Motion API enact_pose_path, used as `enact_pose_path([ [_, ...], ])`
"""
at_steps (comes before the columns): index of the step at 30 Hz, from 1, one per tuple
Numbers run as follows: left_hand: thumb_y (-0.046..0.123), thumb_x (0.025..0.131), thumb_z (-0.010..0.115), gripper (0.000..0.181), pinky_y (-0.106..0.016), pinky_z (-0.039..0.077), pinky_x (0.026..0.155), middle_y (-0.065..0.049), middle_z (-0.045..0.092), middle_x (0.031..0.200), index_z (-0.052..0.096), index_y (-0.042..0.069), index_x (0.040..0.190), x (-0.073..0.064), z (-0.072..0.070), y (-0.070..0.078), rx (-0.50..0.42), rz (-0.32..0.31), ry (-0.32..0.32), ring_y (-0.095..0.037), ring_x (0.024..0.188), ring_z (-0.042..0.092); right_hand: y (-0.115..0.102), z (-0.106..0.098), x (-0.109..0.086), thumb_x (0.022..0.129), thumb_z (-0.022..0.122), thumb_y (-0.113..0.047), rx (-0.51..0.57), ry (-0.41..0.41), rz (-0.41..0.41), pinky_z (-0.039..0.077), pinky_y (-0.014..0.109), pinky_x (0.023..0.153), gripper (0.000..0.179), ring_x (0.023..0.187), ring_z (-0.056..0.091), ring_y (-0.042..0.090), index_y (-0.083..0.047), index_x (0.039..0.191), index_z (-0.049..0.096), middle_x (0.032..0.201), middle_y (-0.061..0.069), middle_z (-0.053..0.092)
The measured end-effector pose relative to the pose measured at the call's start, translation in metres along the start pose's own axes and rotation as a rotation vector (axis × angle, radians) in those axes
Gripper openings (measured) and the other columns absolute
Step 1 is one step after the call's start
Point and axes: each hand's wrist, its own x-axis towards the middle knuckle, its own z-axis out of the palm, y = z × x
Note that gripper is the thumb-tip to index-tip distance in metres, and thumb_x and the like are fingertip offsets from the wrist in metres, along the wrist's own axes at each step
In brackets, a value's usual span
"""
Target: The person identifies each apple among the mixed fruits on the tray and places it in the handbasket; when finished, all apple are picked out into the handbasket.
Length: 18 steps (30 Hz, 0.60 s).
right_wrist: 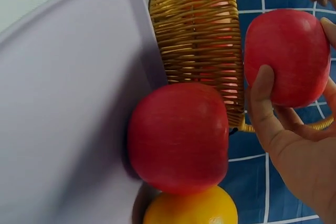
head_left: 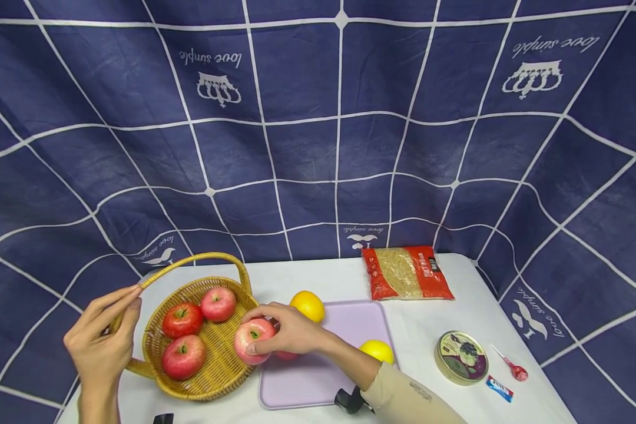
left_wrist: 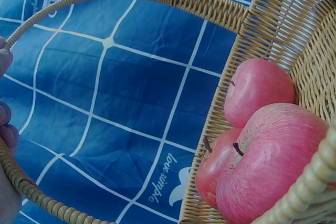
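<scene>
My left hand grips the handle of a round wicker basket at the front left. Inside the basket lie a deep red apple and two pinkish apples, one at the back and one at the front. My right hand holds another pink apple over the basket's right rim, thumb on the near side. Beneath that hand, one more apple sits on the lilac tray, mostly hidden in the head view. It is next to an orange.
A yellow fruit sits by the tray's right side, near a black object partly under my forearm. Farther right are a red bag of grain, a round tin, a lollipop and a small blue-and-red packet.
</scene>
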Motion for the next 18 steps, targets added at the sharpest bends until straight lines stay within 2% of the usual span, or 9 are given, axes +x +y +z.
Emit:
enact_pose_path([
  [5, -0.020, 0.076, 0.072, 0.007, -0.014, 0.054, 0.083, -0.025, 0.074, 0.091, 0.071, -0.021, 0.083, 0.000, 0.000, -0.001, -0.002, 0.001, 0.001, -0.013, 0.088, 0.073, -0.001, 0.000, 0.009, 0.079, 0.083, -0.046, -0.066, 0.011, -0.019, 0.052, 0.026, 0.093, 0.046, 0.101, 0.055, -0.002, -0.042, 0.120, 0.064, 0.111, -0.023, 0.062],
  [10, -0.020, 0.075, 0.071, 0.008, -0.014, 0.054, 0.083, -0.025, 0.074, 0.091, 0.070, -0.022, 0.083, 0.000, 0.000, -0.001, -0.004, 0.002, 0.003, -0.013, 0.088, 0.073, -0.003, 0.001, 0.022, 0.081, 0.081, -0.047, -0.112, -0.001, -0.058, 0.049, 0.020, 0.091, 0.044, 0.103, 0.054, -0.003, -0.042, 0.121, 0.063, 0.111, -0.026, 0.061],
  [14, -0.020, 0.075, 0.071, 0.007, -0.014, 0.055, 0.083, -0.025, 0.074, 0.091, 0.070, -0.022, 0.082, 0.000, 0.000, 0.000, -0.003, 0.002, 0.006, -0.013, 0.088, 0.073, -0.003, 0.002, 0.034, 0.082, 0.079, -0.049, -0.144, -0.039, -0.074, 0.046, 0.017, 0.092, 0.044, 0.104, 0.053, -0.003, -0.041, 0.123, 0.063, 0.112, -0.028, 0.061],
  [18, -0.019, 0.076, 0.072, 0.007, -0.014, 0.055, 0.084, -0.025, 0.074, 0.091, 0.070, -0.022, 0.083, 0.000, 0.001, 0.001, -0.003, 0.000, 0.004, -0.013, 0.088, 0.073, -0.002, 0.001, 0.045, 0.082, 0.078, -0.052, -0.201, -0.110, -0.065, 0.044, 0.017, 0.093, 0.044, 0.105, 0.053, -0.004, -0.042, 0.123, 0.064, 0.113, -0.031, 0.061],
])
